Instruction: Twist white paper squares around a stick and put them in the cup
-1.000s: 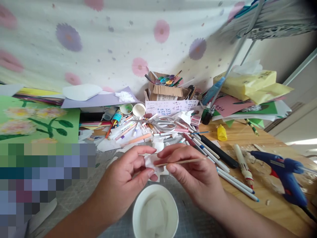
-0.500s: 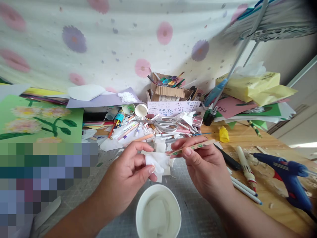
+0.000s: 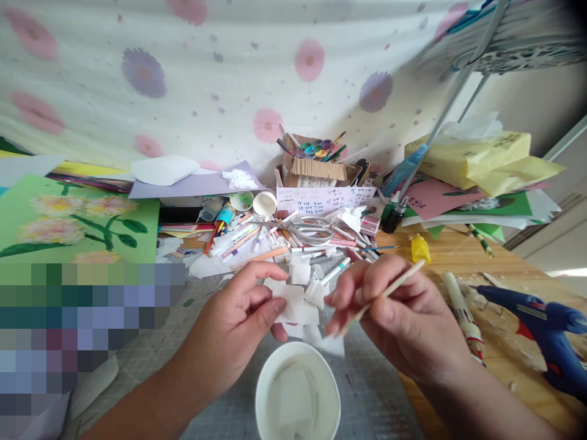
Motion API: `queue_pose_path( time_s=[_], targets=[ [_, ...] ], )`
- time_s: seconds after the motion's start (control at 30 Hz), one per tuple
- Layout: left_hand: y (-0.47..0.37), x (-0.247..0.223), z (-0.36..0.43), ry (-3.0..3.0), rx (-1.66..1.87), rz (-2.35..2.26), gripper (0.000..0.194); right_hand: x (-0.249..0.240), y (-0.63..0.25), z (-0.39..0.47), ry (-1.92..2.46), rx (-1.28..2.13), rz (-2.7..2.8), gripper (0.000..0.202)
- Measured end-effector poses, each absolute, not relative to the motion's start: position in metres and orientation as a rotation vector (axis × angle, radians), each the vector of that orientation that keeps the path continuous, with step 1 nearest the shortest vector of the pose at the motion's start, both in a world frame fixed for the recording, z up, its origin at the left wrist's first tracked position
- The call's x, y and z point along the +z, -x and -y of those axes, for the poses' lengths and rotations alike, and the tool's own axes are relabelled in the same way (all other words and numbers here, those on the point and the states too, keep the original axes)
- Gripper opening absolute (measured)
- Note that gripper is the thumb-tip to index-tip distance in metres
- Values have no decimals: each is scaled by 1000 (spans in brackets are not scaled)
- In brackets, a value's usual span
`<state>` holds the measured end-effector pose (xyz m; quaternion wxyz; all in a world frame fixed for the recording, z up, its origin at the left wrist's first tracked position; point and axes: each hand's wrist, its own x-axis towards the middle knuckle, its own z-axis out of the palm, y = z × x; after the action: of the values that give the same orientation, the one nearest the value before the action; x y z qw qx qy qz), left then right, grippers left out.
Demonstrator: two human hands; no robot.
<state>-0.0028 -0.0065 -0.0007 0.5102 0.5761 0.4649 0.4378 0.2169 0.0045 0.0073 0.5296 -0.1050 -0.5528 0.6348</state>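
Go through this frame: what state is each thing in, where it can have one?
Left hand: partly open; whether it grips anything is unclear
Right hand: closed on the wooden stick
Wooden stick: held at a slant
White bowl: upright, uncovered
White paper pieces: loose, some creased
Glue gun: lying down, unheld
Yellow pack: open, white sheet sticking out
Cardboard box: open-topped
Paper cup: tipped, mouth toward camera
Scissors: lying down

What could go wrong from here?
The bowl sits close to both hands, so a low wrist could tip it. The blurred white piece by the wooden stick in the right hand might drop into it. Loose paper pieces at the left hand could shift if brushed.
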Motion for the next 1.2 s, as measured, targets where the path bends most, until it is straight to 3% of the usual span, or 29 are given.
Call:
queue_pose_path(
  time_s=[0.2, 0.63, 0.83, 1.2],
  targets=[
    [1, 8, 5, -1513, 1062, -1135, 13, 7, -213, 5, 339, 1446, 1714, 5],
    [-2, 12, 15, -1227, 996, -1060, 11, -7, -210, -2, 406, 1227, 1404, 7],
    [2, 4, 9, -1304, 948, -1015, 5, -6, -208, 0, 412, 1181, 1451, 10],
    [3, 2, 7, -1324, 954, -1001, 10, -2, -206, 0, 459, 1066, 1532, 10]
  ],
)
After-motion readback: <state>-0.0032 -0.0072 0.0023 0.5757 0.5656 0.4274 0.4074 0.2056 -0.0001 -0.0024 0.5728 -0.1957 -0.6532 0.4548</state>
